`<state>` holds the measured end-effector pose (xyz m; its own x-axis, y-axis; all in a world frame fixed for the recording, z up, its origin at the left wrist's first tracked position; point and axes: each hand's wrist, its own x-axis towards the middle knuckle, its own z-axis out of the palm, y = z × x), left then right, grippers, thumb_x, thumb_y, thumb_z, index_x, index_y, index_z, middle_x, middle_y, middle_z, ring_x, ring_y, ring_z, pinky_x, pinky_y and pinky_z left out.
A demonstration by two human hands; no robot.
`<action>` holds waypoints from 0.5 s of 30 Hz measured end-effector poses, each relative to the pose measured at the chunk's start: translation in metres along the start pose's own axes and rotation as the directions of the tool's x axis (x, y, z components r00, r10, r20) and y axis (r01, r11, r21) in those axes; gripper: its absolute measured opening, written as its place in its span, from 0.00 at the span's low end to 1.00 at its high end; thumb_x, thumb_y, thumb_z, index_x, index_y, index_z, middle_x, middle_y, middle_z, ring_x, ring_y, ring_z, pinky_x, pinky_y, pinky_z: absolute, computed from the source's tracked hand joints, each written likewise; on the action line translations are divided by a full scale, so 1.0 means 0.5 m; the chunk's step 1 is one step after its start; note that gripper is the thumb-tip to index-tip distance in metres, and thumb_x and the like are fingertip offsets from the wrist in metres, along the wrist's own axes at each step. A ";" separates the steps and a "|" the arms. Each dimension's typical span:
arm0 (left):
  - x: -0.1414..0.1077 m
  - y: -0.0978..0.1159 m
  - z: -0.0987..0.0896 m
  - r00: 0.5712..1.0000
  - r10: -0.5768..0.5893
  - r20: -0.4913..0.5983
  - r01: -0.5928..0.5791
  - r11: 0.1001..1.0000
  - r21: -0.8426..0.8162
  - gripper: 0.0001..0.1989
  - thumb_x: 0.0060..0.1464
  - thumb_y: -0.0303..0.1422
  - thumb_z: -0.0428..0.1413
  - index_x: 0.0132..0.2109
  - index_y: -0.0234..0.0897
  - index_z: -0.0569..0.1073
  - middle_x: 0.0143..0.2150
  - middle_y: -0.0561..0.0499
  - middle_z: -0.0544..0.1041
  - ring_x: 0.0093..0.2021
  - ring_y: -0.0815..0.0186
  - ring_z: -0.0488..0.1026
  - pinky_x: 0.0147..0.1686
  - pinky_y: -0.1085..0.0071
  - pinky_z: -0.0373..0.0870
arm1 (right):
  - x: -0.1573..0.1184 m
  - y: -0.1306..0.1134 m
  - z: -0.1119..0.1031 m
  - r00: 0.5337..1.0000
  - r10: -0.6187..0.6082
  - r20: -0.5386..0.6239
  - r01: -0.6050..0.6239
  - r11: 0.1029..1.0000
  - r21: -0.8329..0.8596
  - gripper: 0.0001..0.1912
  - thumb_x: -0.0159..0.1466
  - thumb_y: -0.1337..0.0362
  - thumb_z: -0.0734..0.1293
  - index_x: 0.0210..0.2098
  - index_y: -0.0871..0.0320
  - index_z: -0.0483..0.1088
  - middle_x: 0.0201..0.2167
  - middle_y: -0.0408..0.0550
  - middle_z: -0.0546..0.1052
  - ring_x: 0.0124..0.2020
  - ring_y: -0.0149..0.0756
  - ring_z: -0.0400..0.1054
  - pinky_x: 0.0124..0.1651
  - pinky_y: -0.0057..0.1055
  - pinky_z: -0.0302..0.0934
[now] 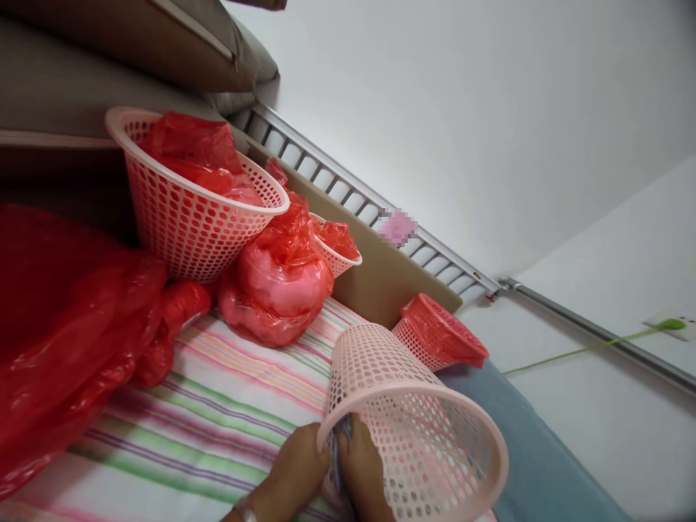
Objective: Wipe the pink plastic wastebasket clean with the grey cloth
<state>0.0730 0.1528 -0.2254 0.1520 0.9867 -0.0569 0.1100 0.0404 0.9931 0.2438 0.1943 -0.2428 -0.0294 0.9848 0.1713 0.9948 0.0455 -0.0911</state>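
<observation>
A pale pink perforated basket (365,357) lies tipped over on a striped sheet (217,362), its wide mouth turned toward the person. The right hand (363,458) reaches just inside the rim, its fingers pressed together on a bunched grey-blue cloth (344,428). The left hand (302,458) is at the outside of the same rim, close to the right; its fingertips are hidden, so I cannot tell whether they pinch the rim or the cloth. Just beyond the basket's base sits a smaller basket (418,344) draped with red plastic. Farther left, a bulging red bag (283,290) with something pink inside rests on the sheet, between a large basket (179,217) lined with red plastic and another small basket (338,262). A big red plastic sheet (65,341) spreads along the left edge. Behind them stand a beige board (388,293) and a metal railing (340,177) against the white wall (462,109)
</observation>
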 end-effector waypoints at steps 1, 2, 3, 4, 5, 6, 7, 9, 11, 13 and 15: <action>0.002 0.003 -0.004 1.000 0.003 -0.011 -0.003 0.999 0.035 0.13 0.48 0.29 0.50 0.38 0.35 0.77 0.38 0.45 0.82 0.40 0.58 0.76 0.40 0.69 0.69 | 0.027 -0.008 -0.005 1.000 0.018 -0.003 -0.018 1.000 -0.001 0.14 0.66 0.61 0.57 0.47 0.55 0.68 0.44 0.52 0.74 0.46 0.41 0.69 0.47 0.35 0.63; 0.004 0.006 -0.008 1.000 0.003 -0.022 -0.002 0.997 0.072 0.13 0.48 0.29 0.50 0.38 0.35 0.77 0.39 0.44 0.81 0.40 0.57 0.76 0.40 0.68 0.68 | 0.053 -0.015 -0.010 0.999 0.031 -0.004 -0.031 1.000 -0.001 0.13 0.67 0.59 0.58 0.46 0.54 0.69 0.45 0.50 0.73 0.46 0.40 0.69 0.47 0.36 0.63; 0.006 0.008 -0.012 0.999 0.002 -0.032 0.001 0.994 0.107 0.13 0.49 0.29 0.50 0.38 0.35 0.77 0.39 0.43 0.81 0.40 0.56 0.76 0.40 0.67 0.67 | 0.079 -0.021 -0.012 0.999 0.036 -0.003 -0.036 0.999 0.004 0.12 0.66 0.58 0.60 0.46 0.54 0.69 0.46 0.49 0.72 0.45 0.39 0.69 0.47 0.36 0.64; 0.009 0.010 -0.017 0.999 0.001 -0.043 0.005 0.990 0.141 0.13 0.49 0.29 0.50 0.38 0.34 0.77 0.38 0.41 0.81 0.40 0.56 0.76 0.40 0.67 0.67 | 0.102 -0.026 -0.012 0.999 0.033 0.000 -0.033 0.999 0.011 0.13 0.66 0.58 0.61 0.47 0.55 0.68 0.48 0.49 0.71 0.46 0.38 0.68 0.47 0.37 0.64; 0.012 0.013 -0.022 0.999 0.002 -0.051 0.007 0.985 0.170 0.13 0.50 0.30 0.49 0.38 0.33 0.77 0.38 0.40 0.81 0.40 0.55 0.76 0.40 0.66 0.66 | 0.122 -0.029 -0.009 1.000 0.028 0.002 -0.028 0.999 0.021 0.14 0.65 0.57 0.62 0.48 0.56 0.67 0.49 0.49 0.70 0.46 0.38 0.67 0.47 0.39 0.65; 0.015 0.015 -0.028 0.998 0.004 -0.056 0.007 0.981 0.195 0.13 0.50 0.30 0.49 0.38 0.33 0.77 0.38 0.40 0.81 0.40 0.55 0.76 0.39 0.66 0.66 | 0.137 -0.032 -0.005 1.000 0.024 0.006 -0.024 0.999 0.032 0.15 0.65 0.57 0.63 0.49 0.56 0.67 0.50 0.49 0.69 0.46 0.38 0.67 0.47 0.40 0.65; 0.018 0.018 -0.034 0.998 0.008 -0.058 0.005 0.977 0.215 0.13 0.50 0.29 0.48 0.37 0.33 0.77 0.38 0.40 0.81 0.40 0.55 0.76 0.39 0.67 0.66 | 0.149 -0.033 0.001 1.000 0.020 0.012 -0.020 0.999 0.043 0.16 0.65 0.58 0.63 0.50 0.56 0.66 0.51 0.49 0.69 0.47 0.38 0.67 0.47 0.40 0.65; 0.025 0.023 -0.046 0.998 0.011 -0.060 0.004 0.970 0.242 0.13 0.49 0.29 0.48 0.36 0.34 0.77 0.37 0.42 0.81 0.39 0.57 0.76 0.37 0.68 0.65 | 0.164 -0.033 0.015 1.000 0.014 0.025 -0.016 0.998 0.066 0.15 0.66 0.57 0.61 0.50 0.56 0.66 0.51 0.50 0.69 0.46 0.38 0.67 0.47 0.40 0.65; 0.031 0.026 -0.055 0.998 0.005 -0.069 0.014 0.966 0.258 0.12 0.49 0.28 0.48 0.36 0.35 0.76 0.36 0.43 0.81 0.37 0.59 0.76 0.36 0.69 0.65 | 0.173 -0.030 0.027 0.999 0.014 0.041 -0.018 0.996 0.085 0.14 0.66 0.57 0.60 0.49 0.55 0.67 0.51 0.49 0.69 0.46 0.37 0.67 0.48 0.39 0.65; 0.035 0.027 -0.057 0.996 -0.006 -0.084 0.028 0.962 0.270 0.12 0.49 0.28 0.48 0.36 0.36 0.75 0.36 0.44 0.81 0.36 0.60 0.76 0.36 0.69 0.65 | 0.180 -0.026 0.034 0.998 0.021 0.052 -0.026 0.995 0.096 0.13 0.66 0.57 0.61 0.48 0.54 0.68 0.51 0.49 0.69 0.46 0.37 0.67 0.48 0.38 0.65; 0.036 0.021 -0.053 0.994 -0.025 -0.102 0.049 0.968 0.245 0.11 0.49 0.29 0.48 0.36 0.36 0.74 0.34 0.45 0.80 0.35 0.60 0.75 0.35 0.69 0.65 | 0.186 -0.020 0.035 0.998 0.035 0.053 -0.040 0.995 0.096 0.14 0.66 0.58 0.62 0.48 0.54 0.68 0.51 0.48 0.69 0.46 0.38 0.67 0.48 0.38 0.65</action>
<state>0.0507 0.1751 -0.2132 0.0483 0.9963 -0.0709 0.3550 0.0492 0.9336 0.2292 0.2882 -0.2432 0.0005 0.9933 0.1158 0.9813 0.0218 -0.1914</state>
